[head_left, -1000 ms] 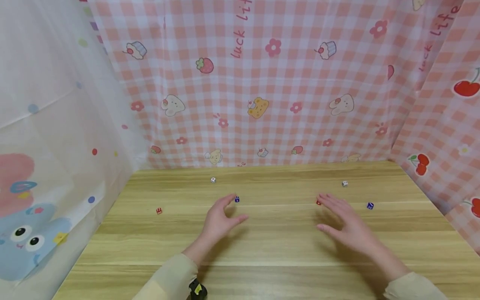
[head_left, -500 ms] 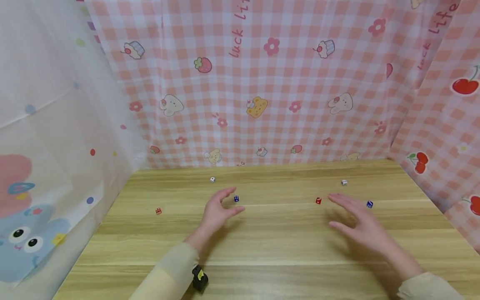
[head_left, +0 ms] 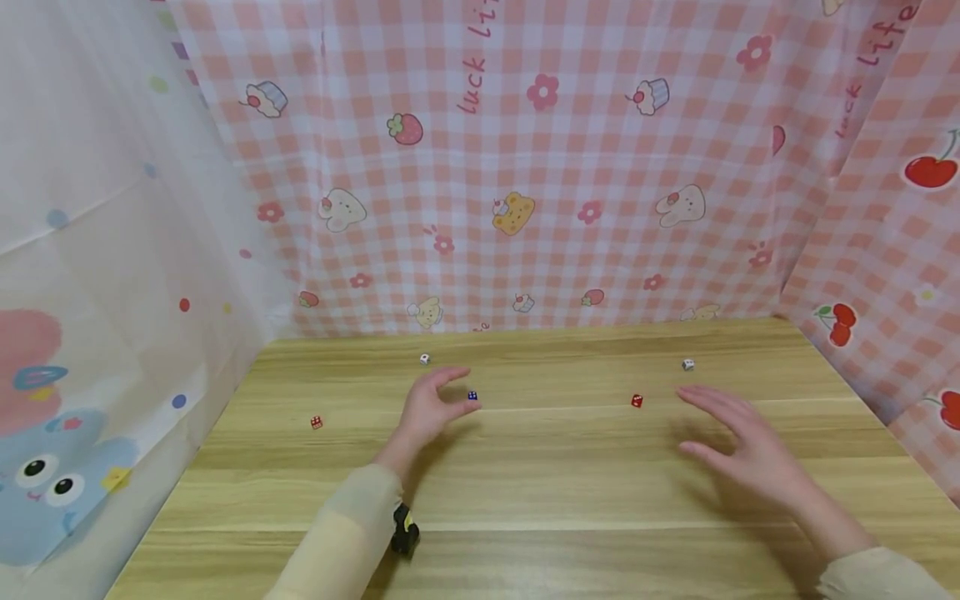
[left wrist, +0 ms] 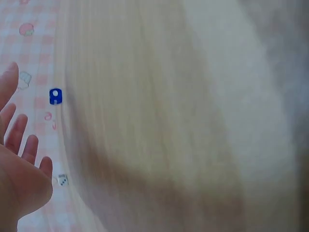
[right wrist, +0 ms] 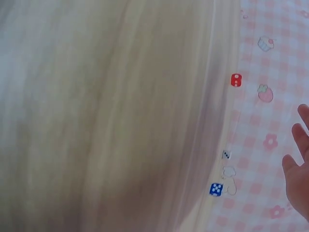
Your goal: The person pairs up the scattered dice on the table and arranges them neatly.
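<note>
Low over a wooden table point(head_left: 555, 475), a person's left hand point(head_left: 427, 408) hangs, thumb and fingers apart, a blue die point(head_left: 472, 396) lying framed between them in the head view; the right hand point(head_left: 750, 437), likewise parted, hovers right of a red die point(head_left: 637, 401)

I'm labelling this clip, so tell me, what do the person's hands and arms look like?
The left hand and right hand are bare and ungloved. The left sleeve and right sleeve are pale cream, ending short of the hands. A small, yellow-marked black object shows beside the left sleeve, apparently worn there.
</note>
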Available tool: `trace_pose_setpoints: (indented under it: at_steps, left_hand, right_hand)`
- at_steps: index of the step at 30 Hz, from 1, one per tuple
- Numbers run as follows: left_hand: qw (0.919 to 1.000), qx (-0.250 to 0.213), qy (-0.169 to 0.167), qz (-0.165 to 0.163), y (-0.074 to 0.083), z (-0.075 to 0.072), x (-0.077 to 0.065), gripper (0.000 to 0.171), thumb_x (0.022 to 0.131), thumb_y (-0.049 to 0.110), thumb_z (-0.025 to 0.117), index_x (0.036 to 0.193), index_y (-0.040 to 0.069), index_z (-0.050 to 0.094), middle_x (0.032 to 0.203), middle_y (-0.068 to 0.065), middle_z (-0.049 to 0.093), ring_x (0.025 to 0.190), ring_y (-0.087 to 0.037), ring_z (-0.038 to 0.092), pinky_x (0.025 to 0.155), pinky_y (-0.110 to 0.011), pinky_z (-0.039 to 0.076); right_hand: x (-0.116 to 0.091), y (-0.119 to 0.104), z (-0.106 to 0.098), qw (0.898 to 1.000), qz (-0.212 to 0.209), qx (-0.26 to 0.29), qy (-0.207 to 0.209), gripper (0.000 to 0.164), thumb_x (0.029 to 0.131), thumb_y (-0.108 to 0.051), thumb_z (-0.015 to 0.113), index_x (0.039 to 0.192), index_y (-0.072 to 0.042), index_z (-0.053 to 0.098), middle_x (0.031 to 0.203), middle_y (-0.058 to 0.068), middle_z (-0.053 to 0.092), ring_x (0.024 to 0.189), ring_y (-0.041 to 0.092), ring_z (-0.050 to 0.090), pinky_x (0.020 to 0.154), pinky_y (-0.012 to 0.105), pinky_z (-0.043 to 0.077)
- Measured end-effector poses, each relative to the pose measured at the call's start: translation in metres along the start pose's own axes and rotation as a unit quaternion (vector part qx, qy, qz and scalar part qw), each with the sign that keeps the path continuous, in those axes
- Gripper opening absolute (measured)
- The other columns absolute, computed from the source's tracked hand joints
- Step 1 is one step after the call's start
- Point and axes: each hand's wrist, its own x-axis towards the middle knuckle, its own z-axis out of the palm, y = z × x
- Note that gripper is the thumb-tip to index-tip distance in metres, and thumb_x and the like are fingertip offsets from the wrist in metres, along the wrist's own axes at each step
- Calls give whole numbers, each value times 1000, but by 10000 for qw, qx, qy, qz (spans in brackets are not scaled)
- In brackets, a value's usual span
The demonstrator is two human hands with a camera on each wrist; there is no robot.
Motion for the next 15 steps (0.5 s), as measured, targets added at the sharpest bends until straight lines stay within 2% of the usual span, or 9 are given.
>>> trace_pose_setpoints:
  at_steps: [4,9,15]
  left_hand:
    - [9999,103,-32,-31,-4,-3,4,55,78,14,85,129,7,65,135,-11,59,130,-32,48,112,-48,30]
    - [9997,50,-22,-255,-9,-6,7,53,79,15,85,128,9,65,135,-10,59,130,-30,48,112,-48,31]
    - [9996,61,29,-290,-13,-5,11,49,79,14,84,125,8,67,132,-12,61,128,-32,50,111,-48,33]
  right_hand:
    - [-3,5,-4,10000,69,-19,51,75,64,-2,89,134,-8,61,135,7,59,130,-3,37,105,11,22]
    - [-6,13,-11,9998,110,-99,142,74,63,0,89,132,-6,62,136,-3,57,128,-7,36,104,10,23]
    - [-12,20,-19,9991,332,-91,228,73,64,0,89,132,-8,63,137,-15,51,125,-11,36,101,9,24]
